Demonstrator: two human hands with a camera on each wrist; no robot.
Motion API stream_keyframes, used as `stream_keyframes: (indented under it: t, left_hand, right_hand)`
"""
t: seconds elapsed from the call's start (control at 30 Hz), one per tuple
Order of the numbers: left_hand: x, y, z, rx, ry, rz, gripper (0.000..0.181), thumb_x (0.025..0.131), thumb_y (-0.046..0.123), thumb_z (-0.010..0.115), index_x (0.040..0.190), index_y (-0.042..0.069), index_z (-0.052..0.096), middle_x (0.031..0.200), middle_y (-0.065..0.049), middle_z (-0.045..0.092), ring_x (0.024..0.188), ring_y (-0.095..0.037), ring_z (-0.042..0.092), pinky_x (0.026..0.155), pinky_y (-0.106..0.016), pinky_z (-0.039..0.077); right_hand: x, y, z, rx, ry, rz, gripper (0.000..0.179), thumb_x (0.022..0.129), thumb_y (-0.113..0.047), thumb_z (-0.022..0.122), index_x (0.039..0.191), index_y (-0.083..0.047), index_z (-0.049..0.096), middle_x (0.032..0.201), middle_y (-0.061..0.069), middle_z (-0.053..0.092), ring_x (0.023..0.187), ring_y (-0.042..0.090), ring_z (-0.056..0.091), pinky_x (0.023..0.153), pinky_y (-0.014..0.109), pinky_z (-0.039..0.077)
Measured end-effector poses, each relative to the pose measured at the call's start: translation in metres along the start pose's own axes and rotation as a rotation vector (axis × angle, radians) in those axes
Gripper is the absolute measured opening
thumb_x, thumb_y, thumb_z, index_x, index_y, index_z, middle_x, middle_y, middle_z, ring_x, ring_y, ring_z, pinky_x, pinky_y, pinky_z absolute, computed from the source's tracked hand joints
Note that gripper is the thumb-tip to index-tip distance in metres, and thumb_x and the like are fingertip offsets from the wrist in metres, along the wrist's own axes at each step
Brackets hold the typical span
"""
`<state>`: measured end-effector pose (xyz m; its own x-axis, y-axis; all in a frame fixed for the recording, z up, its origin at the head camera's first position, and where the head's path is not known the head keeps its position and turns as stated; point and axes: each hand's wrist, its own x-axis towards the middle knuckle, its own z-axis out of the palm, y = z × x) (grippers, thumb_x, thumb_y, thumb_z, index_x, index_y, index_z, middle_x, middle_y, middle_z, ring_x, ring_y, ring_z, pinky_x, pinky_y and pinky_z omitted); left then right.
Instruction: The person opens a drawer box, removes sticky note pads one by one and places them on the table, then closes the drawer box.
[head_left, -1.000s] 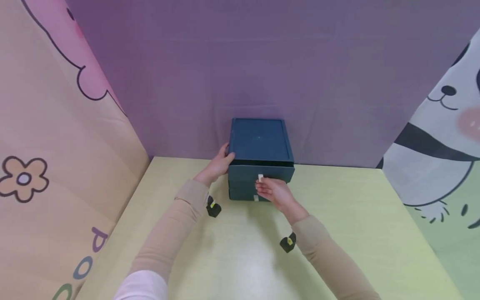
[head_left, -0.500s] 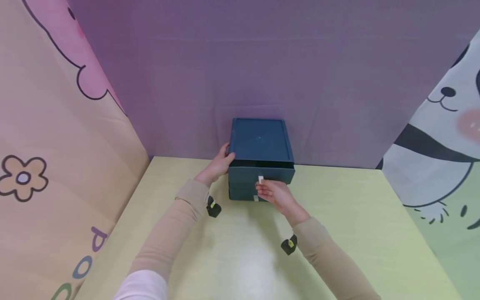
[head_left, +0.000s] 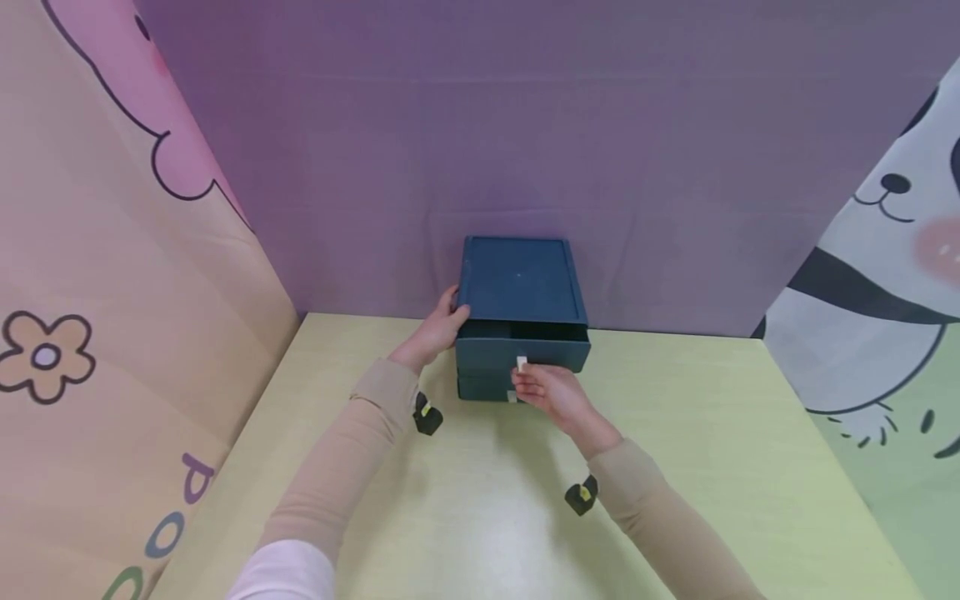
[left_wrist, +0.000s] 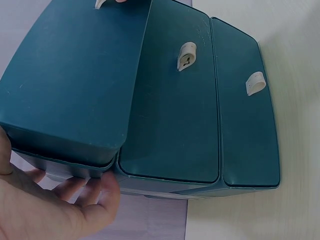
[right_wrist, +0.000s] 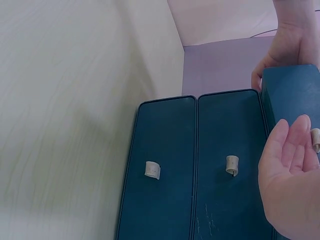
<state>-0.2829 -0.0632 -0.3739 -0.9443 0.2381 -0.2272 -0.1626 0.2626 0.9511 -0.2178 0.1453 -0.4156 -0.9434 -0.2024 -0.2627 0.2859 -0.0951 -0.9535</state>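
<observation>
A dark teal cabinet (head_left: 519, 279) with three drawers stands against the back wall; its top drawer (head_left: 487, 356) is partly pulled out, showing a dark gap under the lid. My right hand (head_left: 557, 394) holds the small white pull loop (head_left: 522, 363) on that drawer's front; in the right wrist view its fingers lie beside the loop, thumb hidden. On the cabinet's left side my left hand (left_wrist: 47, 210) presses with its fingertips, close behind the drawer front. The middle drawer (left_wrist: 172, 120) and bottom drawer (left_wrist: 250, 130) are closed, each with its own loop.
The pale yellow table (head_left: 480, 517) runs up to a purple backdrop (head_left: 360, 167). Printed cloth walls stand at both sides, a flower (head_left: 47, 357) on the left and a panda (head_left: 870, 325) on the right. Black wrist devices (head_left: 427, 415) hang below the sleeves.
The top drawer has slid a little further out towards me, widening the gap. My right hand has come slightly nearer with it, while the left hand and cabinet have stayed put.
</observation>
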Motion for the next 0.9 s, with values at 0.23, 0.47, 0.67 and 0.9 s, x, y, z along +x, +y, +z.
stream_keyframes:
  t: [0.23,0.47,0.67,0.9]
  left_hand:
    - [0.006,-0.007,-0.001,-0.001,0.003,0.018,0.062,0.103,0.033,0.034,0.153,0.024,-0.002,0.159,-0.013,0.005,0.144,-0.031,0.017,0.108,-0.055,0.031]
    - [0.006,-0.007,0.0,-0.005,0.006,0.027,0.063,0.102,0.033,0.034,0.153,0.022,-0.001,0.159,-0.014,0.006,0.144,-0.031,0.018,0.108,-0.054,0.032]
    - [0.005,-0.008,0.001,-0.022,0.009,0.035,0.062,0.103,0.031,0.034,0.153,0.022,0.001,0.159,-0.014,0.006,0.144,-0.031,0.018,0.109,-0.054,0.031]
    - [0.005,-0.007,0.0,-0.022,0.015,0.045,0.062,0.102,0.03,0.035,0.153,0.02,0.001,0.159,-0.015,0.007,0.144,-0.031,0.017,0.109,-0.054,0.031]
  right_hand:
    - [0.002,0.01,-0.006,0.019,-0.052,-0.101,0.035,0.09,-0.023,0.065,0.105,0.008,0.063,0.088,0.005,0.068,0.076,0.01,0.062,0.079,0.024,0.055]
    - [-0.005,0.004,0.002,-0.026,0.021,-0.042,0.036,0.096,-0.011,0.051,0.117,0.018,0.052,0.082,-0.002,0.066,0.075,0.008,0.061,0.076,0.019,0.054]
    - [-0.008,0.002,0.004,-0.025,0.023,-0.03,0.036,0.098,-0.01,0.049,0.119,0.019,0.05,0.079,-0.005,0.064,0.073,0.007,0.06,0.074,0.017,0.053]
    - [-0.009,0.004,0.005,-0.025,0.027,-0.028,0.034,0.097,-0.01,0.05,0.115,0.018,0.052,0.081,0.0,0.066,0.072,0.008,0.061,0.073,0.019,0.054]
